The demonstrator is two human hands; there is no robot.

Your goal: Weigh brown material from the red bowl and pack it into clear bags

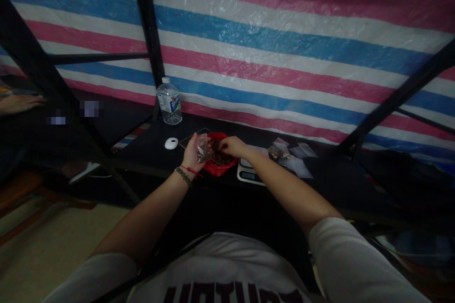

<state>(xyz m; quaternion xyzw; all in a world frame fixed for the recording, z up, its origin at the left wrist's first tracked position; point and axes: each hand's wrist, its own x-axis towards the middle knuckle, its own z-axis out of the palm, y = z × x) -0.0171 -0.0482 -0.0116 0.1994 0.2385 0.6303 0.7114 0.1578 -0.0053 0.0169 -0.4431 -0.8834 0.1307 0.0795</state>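
My left hand (192, 153) is closed around a small clear plastic bag (204, 147), holding it upright at the left edge of a red tray (217, 168). The tray holds a heap of small dark brown pieces (221, 156). My right hand (232, 146) reaches over the heap with its fingers pinched together at the pieces; what sits between the fingertips is too small to make out. A beaded bracelet and a red string circle my left wrist.
A digital scale (248, 174) lies right of the tray under my right forearm. Several clear bags (293, 157) are spread further right, one with dark contents. A water bottle (169, 102) and a white oval object (171, 143) stand at the left. Another person's hand (19, 103) shows far left.
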